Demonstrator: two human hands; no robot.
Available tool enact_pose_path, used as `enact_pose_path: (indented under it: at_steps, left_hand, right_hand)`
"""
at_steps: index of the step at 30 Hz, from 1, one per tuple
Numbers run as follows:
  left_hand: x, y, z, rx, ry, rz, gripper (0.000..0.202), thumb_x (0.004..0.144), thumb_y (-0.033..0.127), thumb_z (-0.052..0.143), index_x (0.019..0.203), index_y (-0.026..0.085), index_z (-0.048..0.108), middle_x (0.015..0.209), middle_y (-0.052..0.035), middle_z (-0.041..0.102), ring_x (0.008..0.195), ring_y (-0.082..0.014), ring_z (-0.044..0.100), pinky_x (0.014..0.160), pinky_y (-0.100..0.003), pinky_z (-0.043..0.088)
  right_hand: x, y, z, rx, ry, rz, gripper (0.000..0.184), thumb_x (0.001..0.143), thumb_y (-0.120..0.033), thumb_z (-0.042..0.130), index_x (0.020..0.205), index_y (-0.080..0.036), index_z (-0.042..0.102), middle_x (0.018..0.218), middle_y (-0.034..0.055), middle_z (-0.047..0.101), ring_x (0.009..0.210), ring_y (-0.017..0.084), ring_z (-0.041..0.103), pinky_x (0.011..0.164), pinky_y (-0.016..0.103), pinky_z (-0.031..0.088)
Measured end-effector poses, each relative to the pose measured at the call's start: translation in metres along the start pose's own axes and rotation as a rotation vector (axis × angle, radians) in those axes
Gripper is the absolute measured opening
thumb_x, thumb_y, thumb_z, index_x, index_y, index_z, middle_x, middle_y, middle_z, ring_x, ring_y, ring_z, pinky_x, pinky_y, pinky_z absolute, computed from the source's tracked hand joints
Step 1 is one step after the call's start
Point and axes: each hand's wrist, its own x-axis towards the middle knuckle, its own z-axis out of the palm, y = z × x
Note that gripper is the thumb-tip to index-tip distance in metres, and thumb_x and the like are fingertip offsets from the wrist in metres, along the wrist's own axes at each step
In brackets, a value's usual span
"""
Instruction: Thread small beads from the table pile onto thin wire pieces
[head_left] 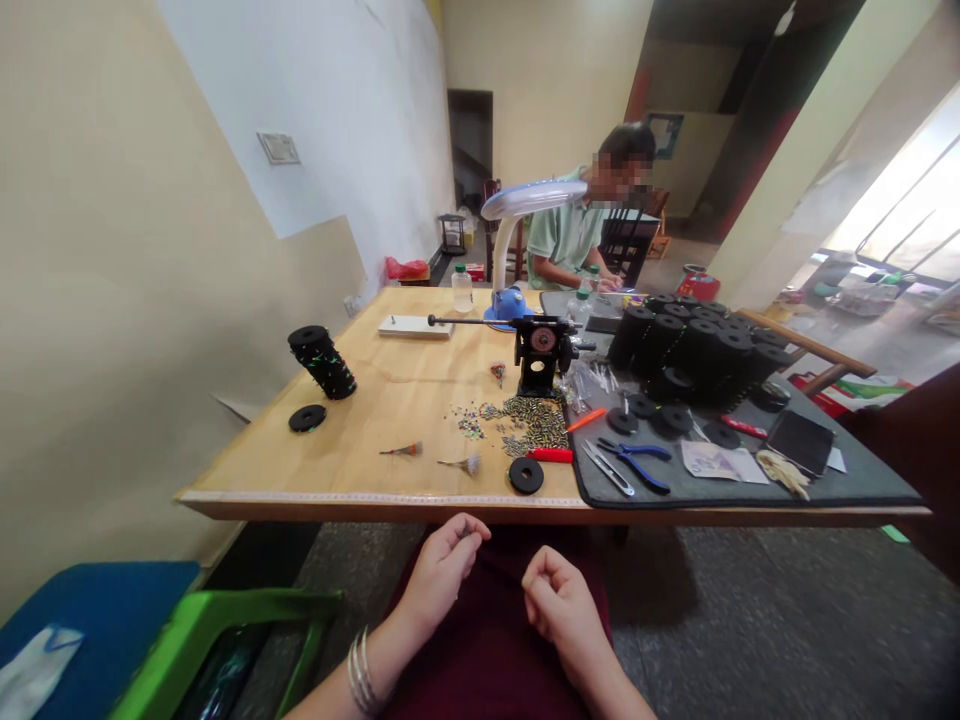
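My left hand [441, 572] is over my lap, just in front of the table edge, with thumb and fingers pinched together; whatever is between them is too small to name. To its right, apart from it, my right hand [564, 608] has its fingers curled closed, and their inner side is hidden. Nearest on the table lie a black foam disc [526, 475], a red-handled tool [551, 455], and two little bundles of fine wire-like pieces, one orange-banded [405, 450] and one pale-tipped [463, 464]. A heap of small metallic parts [541, 420] spreads behind them.
A black hand-cranked winding machine [538, 350] stands mid-table before a desk lamp [510, 300]. On the grey mat [705, 490] are blue-handled pliers [637, 462], snips [607, 470] and stacked black discs [675, 340]. Another stack [322, 362] stands left. A person [566, 235] sits opposite.
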Motion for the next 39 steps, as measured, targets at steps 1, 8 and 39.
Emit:
enact_pose_path:
  at_steps: [1, 8, 39]
  left_hand:
    - [-0.001, 0.0, 0.0, 0.009, -0.035, -0.038, 0.02, 0.076, 0.034, 0.053, 0.078, 0.015, 0.059, 0.048, 0.0102, 0.031, 0.042, -0.0068, 0.024, 0.042, -0.02, 0.018]
    - [-0.01, 0.012, 0.01, 0.216, -0.207, -0.058, 0.013, 0.067, 0.022, 0.063, 0.074, 0.014, 0.069, 0.067, 0.0001, 0.062, 0.062, -0.0116, 0.049, 0.06, -0.022, 0.037]
    - [0.0, 0.03, 0.007, 0.292, -0.283, -0.106, 0.016, 0.065, 0.028, 0.061, 0.057, 0.015, 0.058, 0.048, 0.008, 0.042, 0.048, -0.0075, 0.031, 0.047, -0.021, 0.023]
  right_hand:
    - [0.0, -0.001, 0.0, 0.017, 0.007, 0.003, 0.012, 0.071, -0.027, 0.052, 0.065, -0.02, 0.044, 0.04, -0.0101, 0.045, 0.033, 0.004, 0.026, 0.035, 0.016, 0.017]
    - [-0.001, -0.005, 0.002, -0.004, 0.027, -0.029, 0.027, 0.072, -0.041, 0.062, 0.066, -0.019, 0.046, 0.044, -0.0075, 0.047, 0.037, 0.005, 0.033, 0.036, 0.016, 0.019]
    - [-0.005, -0.02, -0.003, -0.576, -0.067, -0.456, 0.016, 0.086, -0.028, 0.05, 0.075, -0.021, 0.06, 0.062, -0.0004, 0.057, 0.055, 0.014, 0.049, 0.054, 0.024, 0.036]
